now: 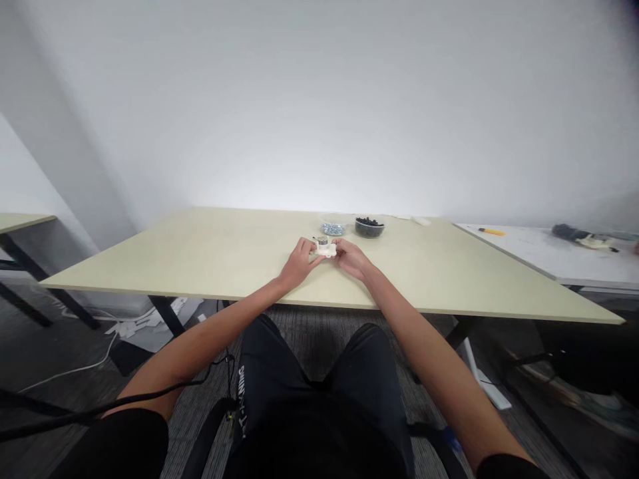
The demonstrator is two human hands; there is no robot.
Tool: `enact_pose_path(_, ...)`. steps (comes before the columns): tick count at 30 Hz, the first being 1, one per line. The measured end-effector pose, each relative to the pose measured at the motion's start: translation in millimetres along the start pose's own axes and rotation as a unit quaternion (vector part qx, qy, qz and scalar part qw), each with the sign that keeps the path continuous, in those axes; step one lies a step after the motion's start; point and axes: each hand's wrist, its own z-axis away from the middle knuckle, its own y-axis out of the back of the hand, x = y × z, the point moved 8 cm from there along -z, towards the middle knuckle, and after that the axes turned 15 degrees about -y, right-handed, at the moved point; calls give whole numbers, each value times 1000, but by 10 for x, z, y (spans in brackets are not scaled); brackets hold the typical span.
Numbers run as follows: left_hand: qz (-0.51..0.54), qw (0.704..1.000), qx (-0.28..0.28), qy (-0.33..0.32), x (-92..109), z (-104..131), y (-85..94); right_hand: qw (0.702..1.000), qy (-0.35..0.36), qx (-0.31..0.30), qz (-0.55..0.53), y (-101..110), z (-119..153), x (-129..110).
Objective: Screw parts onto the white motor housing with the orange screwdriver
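A small white part (327, 251) with a round metallic piece (323, 241) on its top is held just above the table, near its front middle. My left hand (298, 263) grips its left side between thumb and fingers. On the right side, my right hand (351, 258) pinches the same part with thumb and forefinger, the other fingers curled. Beyond the hands stand a clear bowl of small silvery pieces (333, 229) and a clear bowl of black pieces (369, 228).
The pale yellow table (224, 249) reaches back to a white wall. A white side table (529, 256) at the right bears an orange-yellow cutter (492, 231) and a dark tool-like object (582, 235). A white scrap (421, 221) lies at the back edge.
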Motion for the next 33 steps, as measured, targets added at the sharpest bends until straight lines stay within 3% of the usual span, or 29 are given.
enact_pose_path(6, -12, 999, 1, -36, 8, 0, -38, 999, -27, -13, -37, -8, 12, 32)
enact_pose_path(18, -7, 1000, -12, -17, 6, -1, -39, 998, -37, -6, -49, 39, -40, 80)
enact_pose_path(26, 22, 999, 9, 40, -95, 13, -24, 999, 5, 17, -48, 88, -45, 40)
enact_pose_path(33, 74, 993, 2, 90, -220, 64, -116, 999, 34, 33, -21, 47, 57, -34)
